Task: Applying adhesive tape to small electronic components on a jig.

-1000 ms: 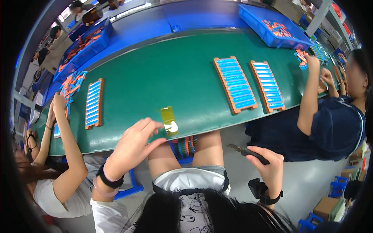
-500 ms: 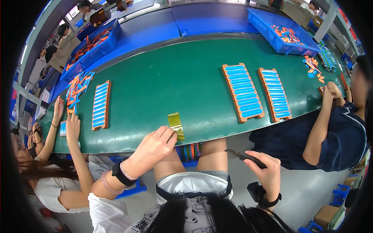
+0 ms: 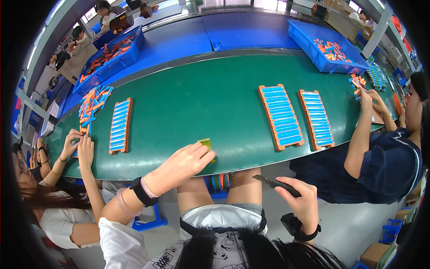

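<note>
Covering part of the yellow film at the near edge of the green table, left hand bunches its fingers, pinch unconfirmed, while right hand clamps fingers round the knife beyond that edge, presumably to hold its blade clear.

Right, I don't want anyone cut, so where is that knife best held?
I'd take the knife by its dark handle, coming from the right, as the right hand does: the handle's end lies to the right, while the blade points left, so fingers should stay behind it.
</note>
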A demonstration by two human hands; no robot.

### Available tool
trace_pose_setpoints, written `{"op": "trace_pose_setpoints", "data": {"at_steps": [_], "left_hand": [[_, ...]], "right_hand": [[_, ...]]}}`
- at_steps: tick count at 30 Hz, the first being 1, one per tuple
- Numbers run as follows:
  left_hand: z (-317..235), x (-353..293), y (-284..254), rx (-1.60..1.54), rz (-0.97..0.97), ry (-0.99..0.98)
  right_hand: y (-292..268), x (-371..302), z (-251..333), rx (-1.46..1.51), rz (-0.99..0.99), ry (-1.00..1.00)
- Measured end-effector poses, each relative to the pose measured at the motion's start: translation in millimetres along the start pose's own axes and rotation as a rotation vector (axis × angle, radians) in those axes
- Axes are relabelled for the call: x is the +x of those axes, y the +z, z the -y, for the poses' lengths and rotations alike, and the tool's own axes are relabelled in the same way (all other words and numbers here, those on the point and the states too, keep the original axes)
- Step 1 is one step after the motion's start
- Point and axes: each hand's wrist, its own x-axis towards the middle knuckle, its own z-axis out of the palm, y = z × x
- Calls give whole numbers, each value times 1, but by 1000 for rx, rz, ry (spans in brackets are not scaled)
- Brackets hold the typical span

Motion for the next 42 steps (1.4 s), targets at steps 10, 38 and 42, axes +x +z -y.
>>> {"op": "trace_pose_setpoints", "data": {"at_steps": [10,38,42], "left_hand": [[10,6,-8,-17,76,221],[11,-18,-45,-135,-355,-256],[45,-11,-112,-225,-934,-406]], "right_hand": [[-42,102,88,43,-120,-112],[-35,460,274,-759,-1132,-950],[-32,386,254,-679,-914,-1134]]}}
